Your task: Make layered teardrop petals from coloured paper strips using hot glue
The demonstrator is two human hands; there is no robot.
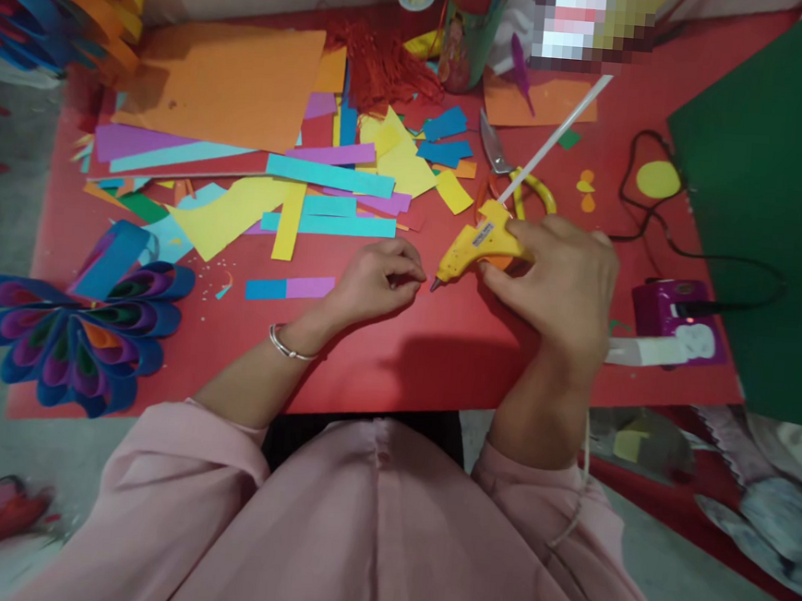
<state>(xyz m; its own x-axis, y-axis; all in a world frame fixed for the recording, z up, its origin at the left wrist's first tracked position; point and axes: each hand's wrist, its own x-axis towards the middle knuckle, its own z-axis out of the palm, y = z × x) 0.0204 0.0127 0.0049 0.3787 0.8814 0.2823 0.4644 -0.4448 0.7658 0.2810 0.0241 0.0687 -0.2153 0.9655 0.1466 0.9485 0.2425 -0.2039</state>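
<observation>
My right hand is wrapped around a yellow hot glue gun, with a long clear glue stick rising from its back end. The gun's nozzle points down and left, close to the fingertips of my left hand. Those fingers are pinched together just above the red table; whatever may be between them is hidden. A joined blue and purple paper strip lies left of this hand. Beyond the gun, partly covered by it, are scissors with yellow handles.
Coloured paper strips and scraps pile up behind my left hand, beside an orange sheet. A looped paper flower sits at the left edge. At right are a purple power box, a black cord and a green board.
</observation>
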